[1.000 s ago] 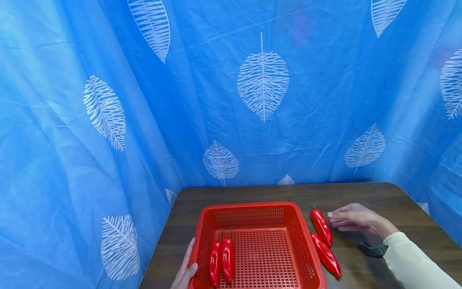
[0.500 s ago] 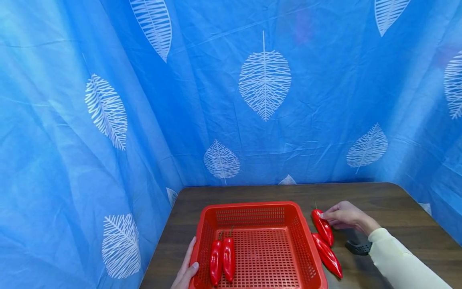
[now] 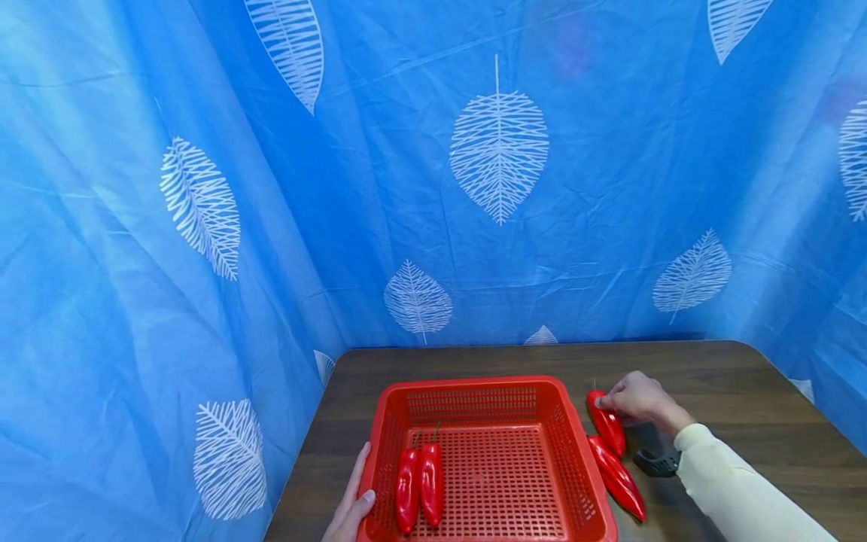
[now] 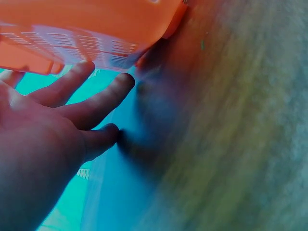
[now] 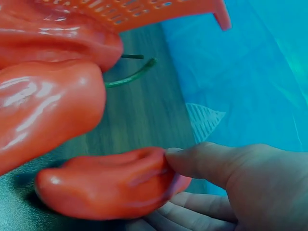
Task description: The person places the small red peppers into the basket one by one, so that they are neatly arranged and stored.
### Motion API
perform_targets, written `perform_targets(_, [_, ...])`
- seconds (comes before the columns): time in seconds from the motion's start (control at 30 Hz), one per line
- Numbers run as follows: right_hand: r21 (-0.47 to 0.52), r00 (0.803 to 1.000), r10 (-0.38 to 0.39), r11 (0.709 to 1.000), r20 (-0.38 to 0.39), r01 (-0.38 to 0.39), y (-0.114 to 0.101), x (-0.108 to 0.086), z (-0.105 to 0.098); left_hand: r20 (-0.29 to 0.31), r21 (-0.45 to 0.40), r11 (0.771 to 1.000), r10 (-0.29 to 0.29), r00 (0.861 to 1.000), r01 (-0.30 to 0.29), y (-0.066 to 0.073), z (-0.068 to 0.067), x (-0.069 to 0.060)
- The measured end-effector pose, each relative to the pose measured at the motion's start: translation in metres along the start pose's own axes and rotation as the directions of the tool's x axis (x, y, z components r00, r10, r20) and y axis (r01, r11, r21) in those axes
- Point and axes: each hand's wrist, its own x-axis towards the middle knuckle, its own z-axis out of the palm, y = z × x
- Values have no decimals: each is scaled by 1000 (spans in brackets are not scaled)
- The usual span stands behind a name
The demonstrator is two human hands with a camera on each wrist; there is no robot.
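A shallow red plastic basket (image 3: 474, 384) with perforated walls holds two glossy red chili peppers (image 3: 409, 489) side by side at its left. My left hand (image 3: 351, 504) rests at the basket's left side, its straight fingers (image 4: 98, 103) spread against the outer wall in the left wrist view. Right of the basket, my right hand (image 3: 640, 399) pinches a red chili pepper (image 3: 607, 429) near its stem end. Thumb above and fingers below that pepper (image 5: 106, 185) show in the right wrist view. Another pepper (image 3: 618, 482) lies against the basket's right side.
Two peppers (image 5: 50, 106) with green stems lie between the held one and the basket in the right wrist view. A dark wooden table (image 3: 704, 369) carries everything. Blue curtains (image 3: 501, 248) with white leaf prints hang behind and beside it. A black strap (image 3: 657, 463) sits below the right wrist.
My right hand has moved left onto the upper loose pepper and now pinches it. The left hand and the basket keep their places.
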Motion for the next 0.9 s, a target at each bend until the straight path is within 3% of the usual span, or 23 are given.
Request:
perform_targets(0.27, [90,999,-13,996,33,10,8,-9,-13,-10,-28,999,-21,1000,20,0,0,-1])
perform_targets(0.5, [231,999,-5,973,45,-5,16,-27,-23,-15,-27,1000,-11,1000,10,0,2,-2])
perform_targets(0.73, [404,999,2,915,53,-23,16,-51,-23,-9,1,1000,-1,1000,1,-3,2,-4])
perform_targets(0.9, [474,999,-2,880,42,-18,9,-68,-17,-5,7,1000,15,1000,-15,-5,3,-5])
